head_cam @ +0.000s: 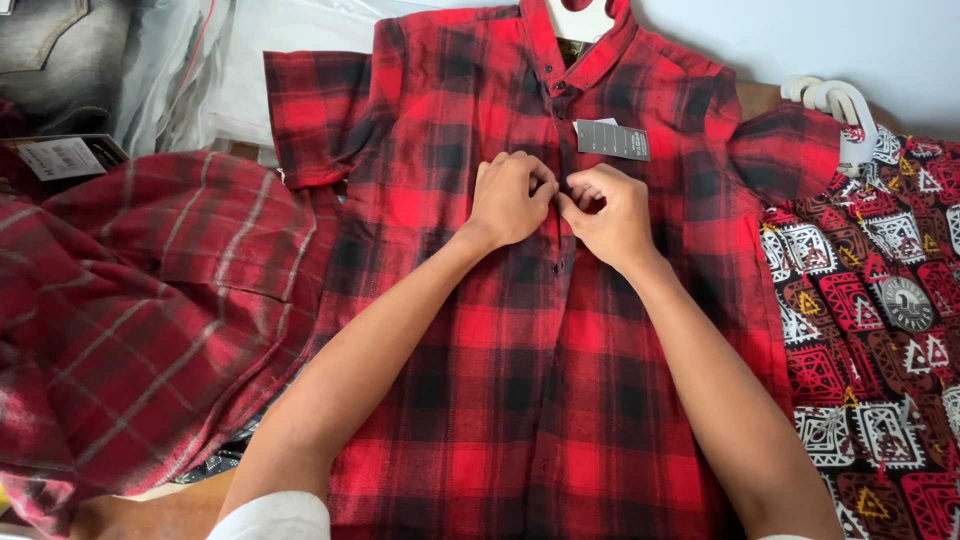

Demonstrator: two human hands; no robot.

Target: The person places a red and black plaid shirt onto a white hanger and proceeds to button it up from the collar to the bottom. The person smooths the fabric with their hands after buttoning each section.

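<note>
A red and black checked short-sleeved shirt [470, 330] lies flat, front up, on a white hanger [585, 15] at its collar. A grey tag [612, 140] hangs below the collar. My left hand [510, 198] and my right hand [607, 212] meet at the shirt's button strip at chest height. The fingers of both pinch the strip's edges together. What lies under the fingertips is hidden.
A darker red checked shirt [140, 320] lies crumpled at the left. At the right lies a patterned red, black and white shirt [880, 330] on a white hanger [840, 105]. Clear plastic bags [190, 80] and a grey garment [50, 50] sit at the top left.
</note>
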